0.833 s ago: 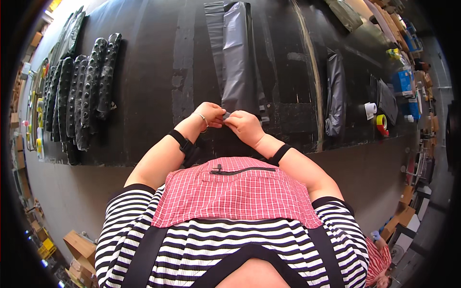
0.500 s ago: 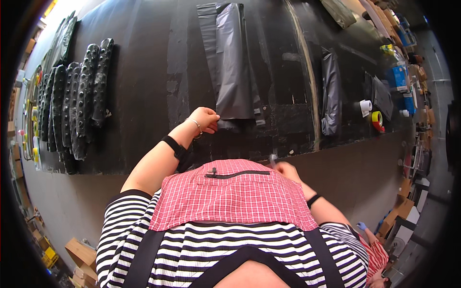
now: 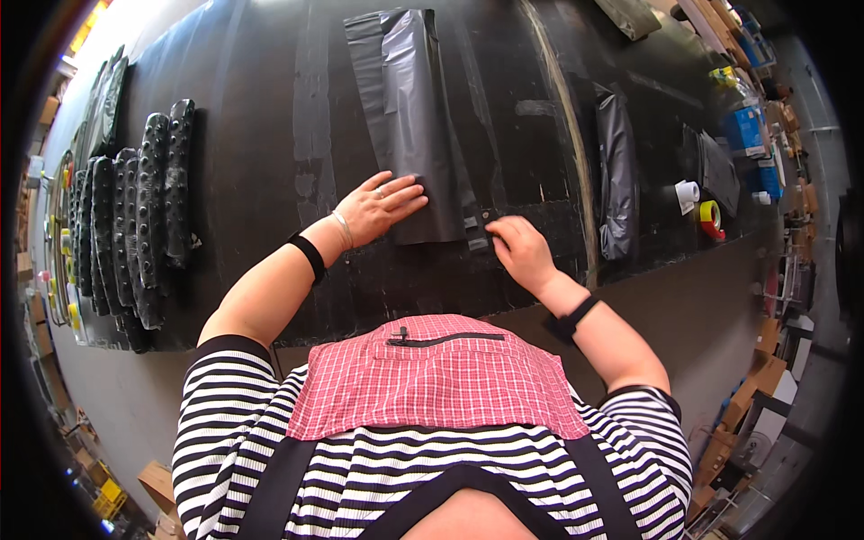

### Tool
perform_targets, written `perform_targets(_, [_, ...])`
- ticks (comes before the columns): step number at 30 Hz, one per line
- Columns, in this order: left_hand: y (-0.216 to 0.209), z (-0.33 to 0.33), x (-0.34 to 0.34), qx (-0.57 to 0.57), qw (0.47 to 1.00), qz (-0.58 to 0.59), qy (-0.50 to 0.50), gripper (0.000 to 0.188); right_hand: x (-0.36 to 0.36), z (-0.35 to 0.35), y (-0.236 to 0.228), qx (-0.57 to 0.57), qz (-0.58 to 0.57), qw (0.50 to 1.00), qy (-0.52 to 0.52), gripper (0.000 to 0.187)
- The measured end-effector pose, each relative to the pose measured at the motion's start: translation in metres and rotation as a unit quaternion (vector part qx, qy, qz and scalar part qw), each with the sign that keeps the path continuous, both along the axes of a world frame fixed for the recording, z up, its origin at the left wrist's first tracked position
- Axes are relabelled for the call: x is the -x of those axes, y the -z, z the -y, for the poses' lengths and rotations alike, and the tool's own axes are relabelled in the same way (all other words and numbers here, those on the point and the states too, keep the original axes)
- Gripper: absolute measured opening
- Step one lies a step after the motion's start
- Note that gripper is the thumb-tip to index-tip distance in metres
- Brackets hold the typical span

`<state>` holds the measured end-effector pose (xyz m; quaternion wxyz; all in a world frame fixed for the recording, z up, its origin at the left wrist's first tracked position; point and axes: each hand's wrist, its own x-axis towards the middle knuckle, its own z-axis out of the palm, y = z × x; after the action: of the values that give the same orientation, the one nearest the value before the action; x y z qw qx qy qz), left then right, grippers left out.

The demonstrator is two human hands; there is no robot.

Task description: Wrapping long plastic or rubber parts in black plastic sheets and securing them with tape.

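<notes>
A folded black plastic sheet lies lengthwise on the dark table in front of me. My left hand rests on its lower left part, fingers stretched out and a ring on one of them. At the lower right corner of the sheet is a narrow strip with pale, shiny patches. Just right of that strip is my right hand, its thumb and forefinger pinched together close to the table. Whatever may be between those fingertips is too small to make out.
Several black bumpy plastic rolls lie at the left. Another folded black plastic piece lies to the right, beyond a pale worn line. Further right are a white roll and a yellow-and-red tape roll. Blue boxes stand at the right edge.
My left hand has gone from pinching near the sheet's lower left corner to lying flat on it. My right hand has risen from by my apron to the sheet's lower right corner.
</notes>
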<state>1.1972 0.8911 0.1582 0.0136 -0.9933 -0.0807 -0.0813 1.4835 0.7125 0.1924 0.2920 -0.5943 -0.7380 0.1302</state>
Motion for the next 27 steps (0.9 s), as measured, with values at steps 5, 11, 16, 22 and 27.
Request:
perform_targets(5, [0.005, 0.004, -0.007, 0.012, 0.995, 0.102, 0.005, 0.054, 0.015, -0.065, 0.015, -0.091, 0.081, 0.986, -0.115, 0.024])
perform_targets(11, [0.031, 0.01, -0.008, 0.647, 0.612, 0.311, -0.331, 0.016, 0.014, -0.088, 0.042, 0.187, -0.328, 0.922, 0.084, 0.01])
perform_targets(16, [0.029, 0.006, -0.021, 0.593, 0.609, 0.349, -0.395, 0.037, 0.024, -0.099, 0.037, 0.186, -0.325, 0.917, 0.14, 0.025])
perform_targets(22, [0.049, -0.009, -0.04, 0.546, 0.588, 0.315, -0.506, 0.035, 0.029, -0.133, 0.063, 0.21, -0.238, 0.914, 0.251, 0.034])
perform_targets(27, [0.042, -0.028, -0.032, 0.373, 0.743, 0.143, -0.538, 0.031, 0.035, -0.154, 0.041, 0.342, -0.304, 0.848, 0.268, 0.025])
